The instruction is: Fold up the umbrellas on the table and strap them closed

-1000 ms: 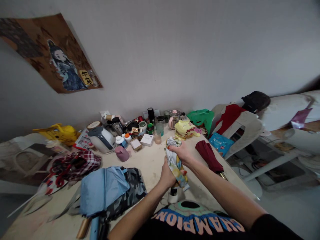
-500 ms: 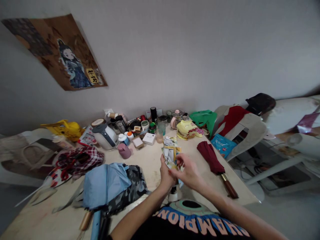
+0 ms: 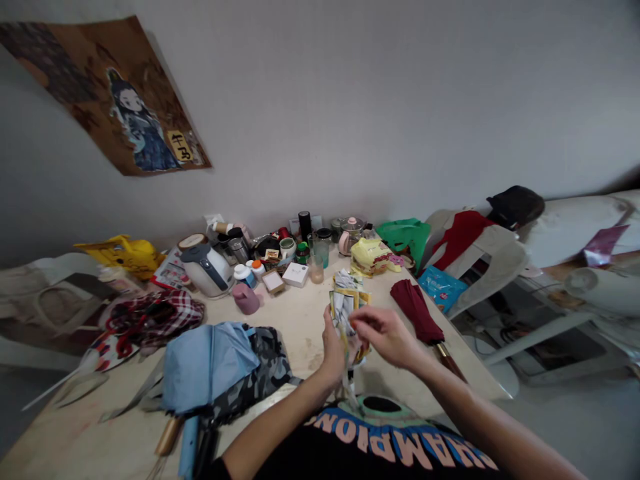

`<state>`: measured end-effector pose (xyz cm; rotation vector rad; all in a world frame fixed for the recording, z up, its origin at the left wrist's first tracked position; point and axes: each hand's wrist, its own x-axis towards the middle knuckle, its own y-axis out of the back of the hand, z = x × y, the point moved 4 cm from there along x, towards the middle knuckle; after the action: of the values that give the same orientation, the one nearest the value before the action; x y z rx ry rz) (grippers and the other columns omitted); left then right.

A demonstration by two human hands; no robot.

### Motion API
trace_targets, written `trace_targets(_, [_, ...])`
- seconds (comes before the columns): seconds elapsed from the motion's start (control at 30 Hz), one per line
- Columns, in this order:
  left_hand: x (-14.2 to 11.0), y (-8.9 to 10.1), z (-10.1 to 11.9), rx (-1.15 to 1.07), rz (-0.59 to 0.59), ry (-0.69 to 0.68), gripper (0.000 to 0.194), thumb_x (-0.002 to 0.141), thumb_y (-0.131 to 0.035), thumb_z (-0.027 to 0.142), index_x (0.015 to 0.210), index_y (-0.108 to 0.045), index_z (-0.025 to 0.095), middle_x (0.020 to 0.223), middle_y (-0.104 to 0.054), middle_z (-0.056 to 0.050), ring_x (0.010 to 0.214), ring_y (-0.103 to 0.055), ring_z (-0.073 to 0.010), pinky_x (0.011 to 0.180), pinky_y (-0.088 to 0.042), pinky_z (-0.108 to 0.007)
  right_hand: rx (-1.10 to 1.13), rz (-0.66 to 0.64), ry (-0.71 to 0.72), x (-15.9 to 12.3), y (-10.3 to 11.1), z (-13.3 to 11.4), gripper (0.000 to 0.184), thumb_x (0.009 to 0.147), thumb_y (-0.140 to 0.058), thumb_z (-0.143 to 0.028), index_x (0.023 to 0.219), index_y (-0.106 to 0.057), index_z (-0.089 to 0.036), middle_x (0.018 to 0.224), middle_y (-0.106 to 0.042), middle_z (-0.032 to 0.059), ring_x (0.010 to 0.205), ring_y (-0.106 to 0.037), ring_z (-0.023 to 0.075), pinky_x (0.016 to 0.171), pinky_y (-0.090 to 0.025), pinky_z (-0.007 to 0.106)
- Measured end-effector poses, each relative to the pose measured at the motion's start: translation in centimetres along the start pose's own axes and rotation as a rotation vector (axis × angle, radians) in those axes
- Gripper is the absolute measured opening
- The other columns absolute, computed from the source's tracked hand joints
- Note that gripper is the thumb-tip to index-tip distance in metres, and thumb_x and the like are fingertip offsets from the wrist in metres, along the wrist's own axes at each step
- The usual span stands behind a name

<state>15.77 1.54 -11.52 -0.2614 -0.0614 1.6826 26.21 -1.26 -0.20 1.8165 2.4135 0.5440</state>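
Note:
My left hand (image 3: 332, 347) is wrapped round the middle of a small folded umbrella (image 3: 346, 303) with a yellow, white and blue print, held upright over the table's near edge. My right hand (image 3: 383, 331) is beside it on the right, fingers pinched at the umbrella's fabric near its middle. The umbrella's pale handle end hangs below my hands, just above my shirt. A dark red folded umbrella (image 3: 417, 311) lies on the table right of my right hand.
A blue and a camouflage umbrella (image 3: 220, 367) lie at the near left, a plaid one (image 3: 150, 317) beyond them. A white kettle (image 3: 206, 269), cups, bottles and small boxes crowd the table's back edge. A chair with clothes (image 3: 475, 250) stands at the right.
My right hand has come down from the umbrella's top to its middle and now pinches the fabric. The umbrella stands more upright. My left hand has kept its grip.

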Motion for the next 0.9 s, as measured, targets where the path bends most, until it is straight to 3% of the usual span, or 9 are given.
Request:
trace_targets(0.07, [-0.3, -0.4, 0.4, 0.09, -0.007, -0.058, 0.098, 0.049, -0.08, 0.014, 0.136, -0.035, 0.02, 0.114, -0.066, -0.01, 0.094, -0.066, -0.0242, 0.082, -0.051, -0.03, -0.209, 0.139, 0.079, 1.6, 0.6, 0.5, 0.015, 0.083, -0.054, -0.027, 0.091, -0.064, -0.02, 0.067, -0.061, 0.0, 0.054, -0.054, 0.0132, 0.052, -0.041, 0.024])
trace_targets(0.2, [-0.7, -0.5, 1.1, 0.199, -0.007, -0.127, 0.099, 0.051, -0.078, 0.014, 0.138, -0.031, 0.019, 0.121, -0.063, -0.013, 0.103, -0.063, -0.0263, 0.089, -0.048, -0.031, -0.72, 0.088, 0.213, 3.3, 0.4, 0.8, 0.011, 0.081, -0.054, -0.017, 0.087, -0.063, -0.018, 0.074, -0.061, 0.0047, 0.064, -0.054, 0.0167, 0.058, -0.037, 0.026])
trace_targets(0.3, [-0.4, 0.0, 1.1, 0.229, 0.022, -0.101, 0.096, 0.051, -0.078, 0.015, 0.136, -0.033, 0.017, 0.118, -0.065, -0.014, 0.101, -0.064, -0.027, 0.088, -0.048, -0.032, -0.925, 0.205, 0.219, 3.3, 1.5, 0.4, 0.018, 0.087, -0.044, -0.017, 0.078, -0.06, -0.017, 0.074, -0.059, 0.0073, 0.062, -0.051, 0.0168, 0.056, -0.033, 0.027])
trace_targets(0.37, [-0.2, 0.3, 0.9, 0.206, 0.047, -0.082, 0.096, 0.05, -0.078, 0.016, 0.135, -0.033, 0.018, 0.114, -0.067, -0.013, 0.096, -0.065, -0.0265, 0.084, -0.05, -0.032, -0.929, 0.244, 0.251, 3.2, 2.3, 0.0, 0.021, 0.089, -0.041, -0.019, 0.08, -0.059, -0.017, 0.074, -0.058, 0.0069, 0.063, -0.052, 0.0168, 0.058, -0.033, 0.027])
trace_targets(0.47, [-0.2, 0.3, 0.9, 0.17, 0.052, -0.065, 0.098, 0.05, -0.078, 0.017, 0.136, -0.033, 0.019, 0.111, -0.068, -0.011, 0.091, -0.067, -0.0244, 0.079, -0.051, -0.03, -0.832, 0.145, 0.277, 3.4, 2.2, -0.3, 0.014, 0.087, -0.047, -0.021, 0.092, -0.06, -0.017, 0.078, -0.06, 0.0056, 0.067, -0.054, 0.0167, 0.06, -0.035, 0.026])
trace_targets(0.53, [-0.5, 0.0, 1.3, 0.207, 0.053, -0.061, 0.099, 0.05, -0.078, 0.017, 0.137, -0.032, 0.021, 0.109, -0.069, -0.009, 0.092, -0.067, -0.0235, 0.079, -0.052, -0.029, -0.737, 0.096, 0.21, 3.8, 1.7, 0.1, 0.016, 0.084, -0.054, -0.022, 0.098, -0.059, -0.016, 0.074, -0.06, 0.0033, 0.065, -0.053, 0.0158, 0.059, -0.035, 0.025])
trace_targets(0.6, [-0.8, -0.3, 1.8, 0.274, 0.054, -0.064, 0.101, 0.049, -0.078, 0.016, 0.138, -0.031, 0.021, 0.111, -0.069, -0.009, 0.095, -0.067, -0.0239, 0.082, -0.051, -0.029, -0.654, 0.102, 0.123, 4.3, 1.4, 0.7, 0.01, 0.081, -0.055, -0.019, 0.09, -0.059, -0.016, 0.067, -0.058, 0.0008, 0.06, -0.051, 0.0141, 0.057, -0.034, 0.023])
trace_targets(0.77, [-1.3, -0.6, 2.2, 0.329, 0.03, -0.052, 0.101, 0.05, -0.076, 0.015, 0.14, -0.03, 0.021, 0.116, -0.067, -0.011, 0.098, -0.066, -0.0253, 0.084, -0.05, -0.03, -0.633, 0.139, 0.111, 5.3, 2.1, 1.3, 0.011, 0.078, -0.049, -0.013, 0.069, -0.052, -0.018, 0.059, -0.053, -0.0008, 0.053, -0.047, 0.0123, 0.053, -0.032, 0.023])
trace_targets(0.9, [-1.2, -0.7, 2.0, 0.311, 0.026, -0.086, 0.095, 0.053, -0.071, 0.014, 0.139, -0.033, 0.021, 0.12, -0.065, -0.011, 0.106, -0.064, -0.0261, 0.09, -0.048, -0.031, -0.797, 0.335, 0.214, 5.5, 4.5, -0.6, 0.013, 0.082, -0.046, -0.018, 0.073, -0.055, -0.017, 0.065, -0.056, 0.0031, 0.058, -0.048, 0.0146, 0.056, -0.033, 0.025])
